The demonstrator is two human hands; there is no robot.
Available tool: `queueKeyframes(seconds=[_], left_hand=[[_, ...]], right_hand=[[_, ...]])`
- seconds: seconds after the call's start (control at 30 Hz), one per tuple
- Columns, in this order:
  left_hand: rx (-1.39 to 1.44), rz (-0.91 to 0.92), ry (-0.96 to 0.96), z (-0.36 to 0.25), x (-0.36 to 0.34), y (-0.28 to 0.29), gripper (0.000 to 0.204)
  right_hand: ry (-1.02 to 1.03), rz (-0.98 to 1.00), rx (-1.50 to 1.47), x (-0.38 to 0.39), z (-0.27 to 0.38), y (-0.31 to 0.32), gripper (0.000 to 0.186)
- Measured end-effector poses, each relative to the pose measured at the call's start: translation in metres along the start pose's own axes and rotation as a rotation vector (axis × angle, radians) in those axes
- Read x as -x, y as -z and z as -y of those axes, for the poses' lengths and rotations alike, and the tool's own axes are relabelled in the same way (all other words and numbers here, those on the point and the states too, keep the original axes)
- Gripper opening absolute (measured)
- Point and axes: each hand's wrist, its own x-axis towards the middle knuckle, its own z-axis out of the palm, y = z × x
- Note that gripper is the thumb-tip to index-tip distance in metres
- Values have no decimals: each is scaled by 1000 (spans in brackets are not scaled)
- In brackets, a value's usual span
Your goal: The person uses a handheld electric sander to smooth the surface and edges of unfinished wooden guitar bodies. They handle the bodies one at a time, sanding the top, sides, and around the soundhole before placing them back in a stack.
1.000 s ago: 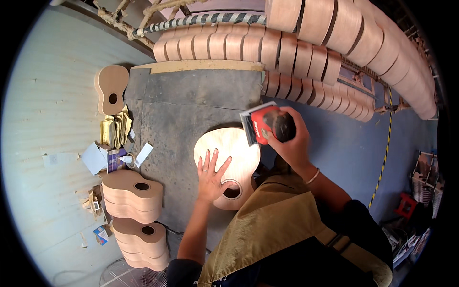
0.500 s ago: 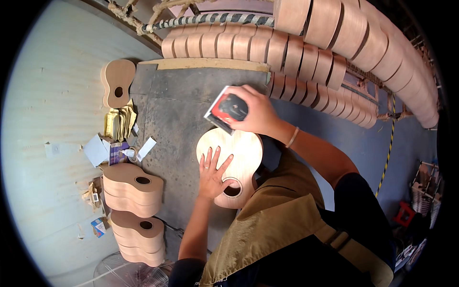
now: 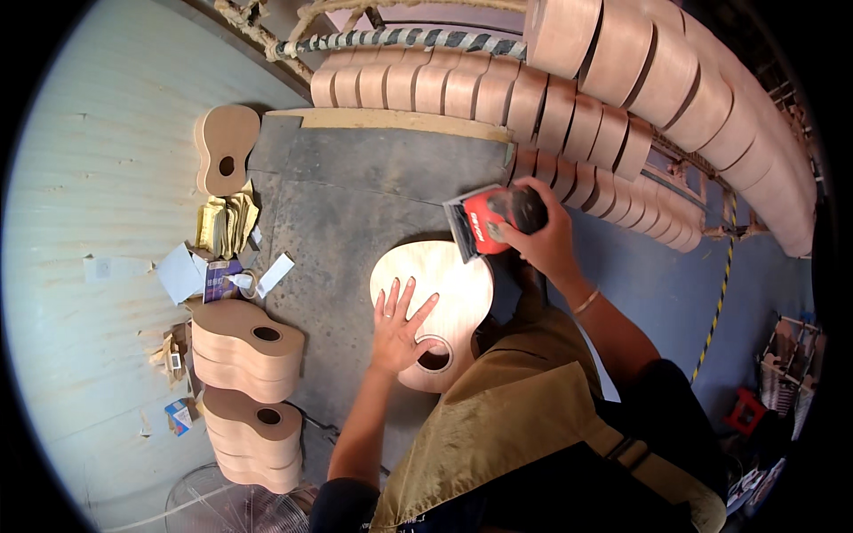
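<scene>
A pale wooden ukulele body (image 3: pixel 458 289) with a round sound hole lies in front of me, its top facing up. My left hand (image 3: pixel 400 330) rests flat on that top with fingers spread, the thumb beside the sound hole. A red and black electric sander (image 3: pixel 487 222) is gripped from above by my right hand (image 3: pixel 549 233). The sander is tilted, its pad at the far right edge of the body. Whether the pad touches the wood I cannot tell.
Stacked ukulele bodies (image 3: pixel 247 355) stand at the left, with another body (image 3: pixel 227 151) against the wall. Sandpaper sheets (image 3: pixel 227 224) and a purple box (image 3: pixel 222 280) lie between them. Racks of bodies (image 3: pixel 622 67) line the far side. A fan (image 3: pixel 233 502) stands at lower left.
My right hand has carried the sander rightward and slightly nearer, from the far edge of the body to its far right edge, turning it. My left hand stays on the wood.
</scene>
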Motion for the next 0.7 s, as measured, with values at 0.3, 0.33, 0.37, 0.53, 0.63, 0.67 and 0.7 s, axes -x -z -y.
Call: queueKeyframes(seconds=[0.3, 0.33, 0.37, 0.53, 0.63, 0.67, 0.7], left_hand=[[-2, -3, 11, 1, 2, 0, 92], [5, 1, 11, 1, 3, -1, 91], [-6, 2, 11, 2, 4, -2, 92], [-7, -27, -10, 1, 1, -4, 94], [-6, -38, -20, 0, 0, -2, 93], [-9, -42, -18, -1, 0, -3, 95], [-13, -49, -18, 0, 1, -4, 96]], right_hand=[[90, 394, -71, -74, 7, -88, 69], [135, 382, -66, -76, 3, -90, 70], [66, 376, -79, -74, 2, -84, 70], [-176, 221, -149, -46, -5, -26, 64], [-118, 27, -159, -9, -32, -3, 58], [-140, -12, -171, 4, -34, 1, 57], [-158, -53, -183, 17, -31, 5, 56]])
